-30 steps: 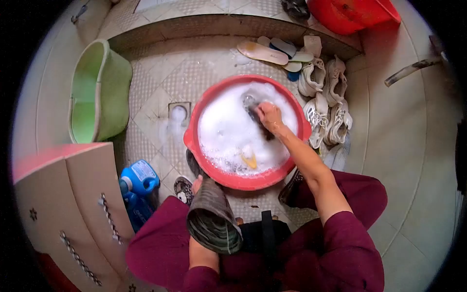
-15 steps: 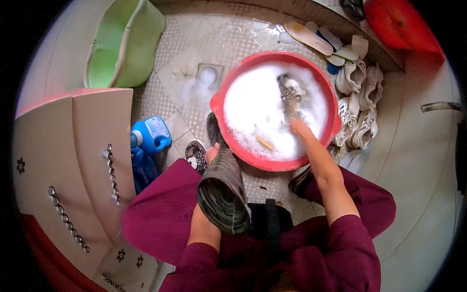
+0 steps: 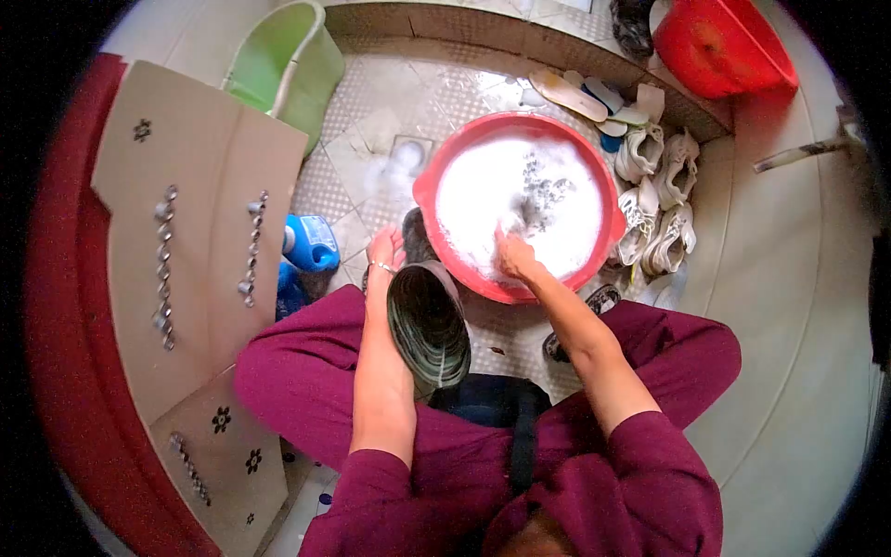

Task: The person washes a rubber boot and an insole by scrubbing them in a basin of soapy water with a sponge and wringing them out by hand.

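Note:
A red basin (image 3: 608, 158) full of white foam stands on the floor, with grey patches and a dark shape showing in the suds. My right hand (image 3: 512, 252) is in the foam by the near left rim, its fingers curled and partly hidden; what they hold cannot be made out. Left of the basin, my left hand (image 3: 386, 249) has its fingers spread and holds nothing. A dark grey-green hollow item (image 3: 429, 325) with a wide round opening rests against my left wrist and forearm, its opening towards me.
Pale shoes (image 3: 676, 167) and insoles (image 3: 568, 95) lie right of and behind the basin. A light green tub (image 3: 320, 79) stands at the back left, a blue bottle (image 3: 312, 243) below it. Drawers (image 3: 204, 241) fill the left side. Another red basin (image 3: 724, 46) is at the back right.
My right hand has moved left and nearer me, from the basin's right side. My left hand now shows beyond the hollow item, fingers spread. The whole view has shifted.

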Motion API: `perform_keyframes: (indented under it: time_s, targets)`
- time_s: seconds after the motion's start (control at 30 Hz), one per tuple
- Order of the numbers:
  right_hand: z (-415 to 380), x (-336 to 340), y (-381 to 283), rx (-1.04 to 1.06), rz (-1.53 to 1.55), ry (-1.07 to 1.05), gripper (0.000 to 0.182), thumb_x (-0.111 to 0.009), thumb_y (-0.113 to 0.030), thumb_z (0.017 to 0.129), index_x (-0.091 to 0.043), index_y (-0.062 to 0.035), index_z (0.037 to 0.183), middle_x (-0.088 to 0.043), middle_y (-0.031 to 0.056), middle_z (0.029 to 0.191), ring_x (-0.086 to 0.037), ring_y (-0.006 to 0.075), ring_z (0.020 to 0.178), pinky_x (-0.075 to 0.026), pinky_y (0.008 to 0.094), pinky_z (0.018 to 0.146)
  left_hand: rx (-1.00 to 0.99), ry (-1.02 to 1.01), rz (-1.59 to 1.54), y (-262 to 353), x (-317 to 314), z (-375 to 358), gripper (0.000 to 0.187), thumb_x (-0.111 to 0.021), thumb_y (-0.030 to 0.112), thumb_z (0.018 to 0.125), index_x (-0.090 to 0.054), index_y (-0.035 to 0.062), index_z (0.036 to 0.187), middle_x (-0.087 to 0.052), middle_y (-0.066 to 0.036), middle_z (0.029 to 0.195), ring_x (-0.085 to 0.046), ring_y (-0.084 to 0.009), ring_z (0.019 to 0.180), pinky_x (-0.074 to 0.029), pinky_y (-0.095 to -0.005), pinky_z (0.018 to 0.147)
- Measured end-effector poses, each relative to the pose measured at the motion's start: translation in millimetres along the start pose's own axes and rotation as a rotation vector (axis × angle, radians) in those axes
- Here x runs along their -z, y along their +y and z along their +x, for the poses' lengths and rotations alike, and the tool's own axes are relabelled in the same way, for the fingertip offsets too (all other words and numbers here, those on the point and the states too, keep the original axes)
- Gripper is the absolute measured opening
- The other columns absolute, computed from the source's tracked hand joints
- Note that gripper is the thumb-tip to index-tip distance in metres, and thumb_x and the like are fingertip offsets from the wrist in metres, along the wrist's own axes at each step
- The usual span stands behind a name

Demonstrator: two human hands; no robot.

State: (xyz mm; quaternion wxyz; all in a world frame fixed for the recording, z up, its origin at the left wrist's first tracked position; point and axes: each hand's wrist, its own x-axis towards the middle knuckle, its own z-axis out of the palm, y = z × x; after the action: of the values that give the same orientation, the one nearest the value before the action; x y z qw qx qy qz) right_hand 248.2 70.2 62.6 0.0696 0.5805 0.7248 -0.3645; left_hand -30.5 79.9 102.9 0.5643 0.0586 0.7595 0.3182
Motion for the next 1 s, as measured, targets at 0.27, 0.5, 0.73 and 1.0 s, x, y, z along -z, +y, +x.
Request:
perform_keyframes:
  time_s: [0.27,0.5,0.73,1.0]
  targets:
    - [-19.8,47.7,-25.8,0.093,0.148,0.037,0.042,-0.052,-0.010,0.068,-0.048,0.0048,0.107,-0.056,0.0241,0.092,-0.057,0.0331,0.081,-0.047,0.0359,0.070,-0.212,-0.250,-0.464,46.3,0.9,-62.9,0.032,-0.052,0.021,0.080,-0.046,0.0071,0.107,-0.057,-0.008,0.088,-0.054,-0.0195,0.078,-0.045,-0.0344,0.066]
    - [-114.6,138.3,-144.4,0.362,1.123,-0.233,0.060,-0.060,-0.040,0.073,-0.045,0.0011,0.114,-0.052,0.0115,0.105,-0.050,0.0175,0.092,-0.044,0.0288,0.068,-0.318,-0.246,-0.637,47.1,11.6,-82.7,0.021,-0.056,0.002,0.074,-0.050,0.0031,0.094,-0.056,-0.008,0.070,-0.053,-0.0158,0.056,-0.046,-0.0276,0.050]
    - [-112.1,115.8,-160.7,0.459,0.270,0.256,0.031,-0.045,0.001,0.063,-0.056,0.0028,0.092,-0.058,0.0230,0.076,-0.058,0.0331,0.075,-0.044,0.0392,0.068,-0.609,-0.139,-0.506,66.1,23.4,-157.2,0.020,-0.053,0.003,0.075,-0.050,0.0042,0.094,-0.056,-0.006,0.065,-0.051,-0.0113,0.049,-0.045,-0.0231,0.046]
    - [-113.7,111.7,-132.0,0.373,0.292,0.305,0.024,-0.048,-0.004,0.063,-0.060,-0.0018,0.083,-0.058,0.0234,0.077,-0.057,0.0369,0.074,-0.045,0.0413,0.068,-0.750,-0.554,0.314,13.7,-1.5,-257.7,0.020,-0.044,-0.002,0.077,-0.055,-0.0024,0.094,-0.061,-0.011,0.072,-0.058,-0.0129,0.063,-0.049,-0.0226,0.055]
